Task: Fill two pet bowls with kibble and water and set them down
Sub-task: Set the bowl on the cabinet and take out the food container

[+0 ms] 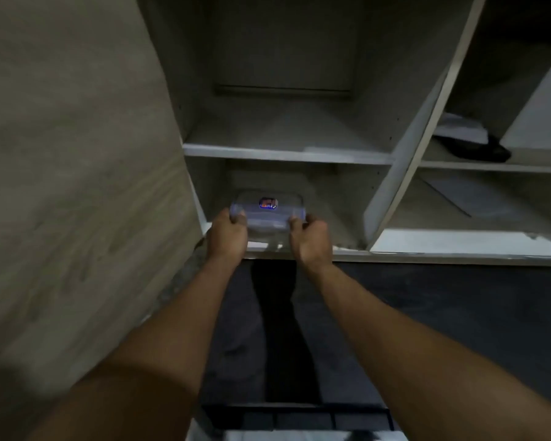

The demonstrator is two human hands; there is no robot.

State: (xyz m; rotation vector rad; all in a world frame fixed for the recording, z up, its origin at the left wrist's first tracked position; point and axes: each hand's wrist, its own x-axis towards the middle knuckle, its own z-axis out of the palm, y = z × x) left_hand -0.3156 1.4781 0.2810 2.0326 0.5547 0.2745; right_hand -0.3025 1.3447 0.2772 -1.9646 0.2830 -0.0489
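A clear plastic container [268, 211] with a bluish lid and a red-and-blue sticker rests on the lower shelf [331, 248] of an open upper cabinet. My left hand [226, 237] grips its left end and my right hand [310, 240] grips its right end, both arms stretched up. Its contents cannot be made out in the dim, blurred view. No pet bowls are in sight.
The open cabinet door [77, 154] stands close on my left. A bare upper shelf [283, 152] lies above the container. A vertical divider [404, 173] separates a right compartment holding a dark object [477, 151] and papers. A dark backsplash [427, 313] runs below the cabinet.
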